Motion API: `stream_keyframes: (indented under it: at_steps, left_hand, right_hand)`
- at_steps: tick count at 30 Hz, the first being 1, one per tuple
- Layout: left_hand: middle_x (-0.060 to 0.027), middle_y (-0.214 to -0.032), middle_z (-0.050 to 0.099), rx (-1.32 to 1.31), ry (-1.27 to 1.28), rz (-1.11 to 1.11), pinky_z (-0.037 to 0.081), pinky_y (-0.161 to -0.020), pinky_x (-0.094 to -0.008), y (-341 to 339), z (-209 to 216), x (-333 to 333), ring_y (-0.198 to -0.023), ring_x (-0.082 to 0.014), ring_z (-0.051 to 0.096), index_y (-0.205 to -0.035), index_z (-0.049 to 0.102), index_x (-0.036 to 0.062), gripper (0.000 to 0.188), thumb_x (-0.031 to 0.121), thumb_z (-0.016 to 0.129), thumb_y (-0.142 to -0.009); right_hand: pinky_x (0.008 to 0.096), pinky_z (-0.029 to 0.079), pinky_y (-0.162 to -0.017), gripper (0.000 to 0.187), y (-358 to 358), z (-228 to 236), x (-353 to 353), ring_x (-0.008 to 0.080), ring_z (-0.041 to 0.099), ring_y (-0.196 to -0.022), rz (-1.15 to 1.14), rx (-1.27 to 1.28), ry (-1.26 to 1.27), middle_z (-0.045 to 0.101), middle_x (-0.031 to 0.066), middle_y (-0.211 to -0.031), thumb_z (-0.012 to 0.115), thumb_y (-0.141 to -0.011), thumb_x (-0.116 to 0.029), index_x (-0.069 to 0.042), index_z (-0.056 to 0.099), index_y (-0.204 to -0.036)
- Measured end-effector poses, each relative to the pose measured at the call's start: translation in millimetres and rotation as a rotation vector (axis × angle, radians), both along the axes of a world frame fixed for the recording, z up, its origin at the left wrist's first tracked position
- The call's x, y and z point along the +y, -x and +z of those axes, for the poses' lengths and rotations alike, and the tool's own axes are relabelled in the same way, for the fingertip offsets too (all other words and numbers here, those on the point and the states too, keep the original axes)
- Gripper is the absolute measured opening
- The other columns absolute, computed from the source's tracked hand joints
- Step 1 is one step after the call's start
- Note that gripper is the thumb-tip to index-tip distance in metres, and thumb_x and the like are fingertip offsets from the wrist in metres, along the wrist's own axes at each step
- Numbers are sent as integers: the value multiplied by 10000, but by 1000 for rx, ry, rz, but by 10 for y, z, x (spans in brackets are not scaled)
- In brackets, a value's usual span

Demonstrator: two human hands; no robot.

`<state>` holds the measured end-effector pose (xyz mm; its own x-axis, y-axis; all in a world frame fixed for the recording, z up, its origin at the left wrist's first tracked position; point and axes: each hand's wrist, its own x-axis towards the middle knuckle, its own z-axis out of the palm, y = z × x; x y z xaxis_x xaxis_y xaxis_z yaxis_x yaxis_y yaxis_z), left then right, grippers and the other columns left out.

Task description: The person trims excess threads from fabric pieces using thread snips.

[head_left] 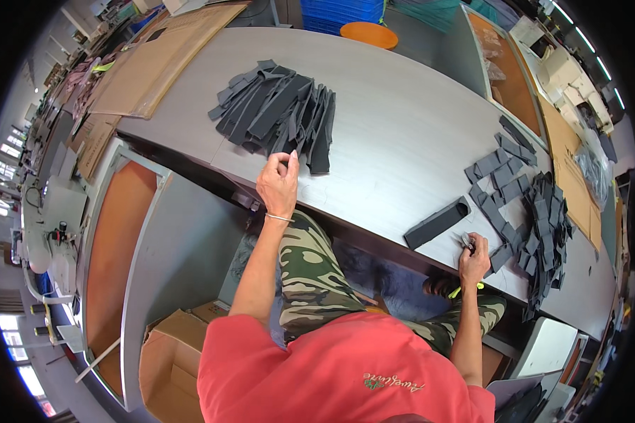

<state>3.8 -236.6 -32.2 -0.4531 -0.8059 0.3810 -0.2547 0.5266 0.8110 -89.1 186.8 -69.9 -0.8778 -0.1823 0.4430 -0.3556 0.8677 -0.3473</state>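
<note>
Nearest is the person's red shirt [346, 359], with an open carton [173, 359] on the left and camouflage trousers [307, 257] under the near edge of the table [388, 127]. The right hand [475, 259] is at the near edge, on the right; its fingers are clamped on a small metal tool [466, 242], whose exact kind is too small to tell. Just beside it, to the left and slightly farther, a loose strip [436, 223] of dark grey material lies slantwise, apart from the others. To the right of this hand, the right pile [545, 236] of similar strips lies in a tangled heap, with pieces spread toward the far side. The left hand [279, 187], a thin bracelet [279, 218] at its wrist, is at the near side of the left pile [279, 106]; its fingers are curled with the thumb raised, and whether they pinch a strip cannot be told. The left pile's strips lie overlapped, mostly lengthwise from near to far. Beyond, a cardboard sheet [164, 60] is at far left, and an orange disc [369, 35] stands before a blue bin [342, 14].
</note>
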Motion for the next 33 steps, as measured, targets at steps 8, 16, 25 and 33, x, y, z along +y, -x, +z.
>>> stream_keyframes:
  at_steps: [8, 16, 25, 33]
  left_hand:
    - [-43, -726, 562, -251, 170, 59, 405, -683, -352, 239, -54, -167, -733, -224, 552, -789, 723, 112, 196, 307, 710, -780]
    - [-97, -825, 636, 145, -42, -160, 472, -705, -293, 245, -70, -270, -755, -185, 597, -817, 668, -16, 139, 115, 708, -796]
    - [-116, -706, 566, 167, 56, -1042, 418, -599, -314, 274, 204, 851, -637, -216, 528, -726, 544, -50, 163, 9, 521, -876]
    - [-112, -715, 609, 110, 87, -1458, 434, -632, -376, 555, -383, 1587, -671, -283, 568, -689, 600, -2, 125, 16, 625, -810]
  right_hand:
    - [404, 449, -624, 303, -25, -45, 15, 322, 579, -711, -1, 16, -12, 559, 89, -882, 535, -701, 4, -116, 590, -974]
    - [405, 460, -621, 296, -41, -33, 28, 326, 590, -713, -35, 64, 4, 568, 97, -857, 539, -690, -11, -118, 592, -961]
    - [444, 493, -651, 289, 55, -221, 84, 315, 620, -777, -29, 69, 44, 607, 93, -880, 540, -671, -29, -142, 610, -928]
    - [415, 492, -562, 268, -42, -99, -4, 293, 614, -658, -126, 72, -80, 558, 55, -856, 601, -695, -87, -182, 557, -941]
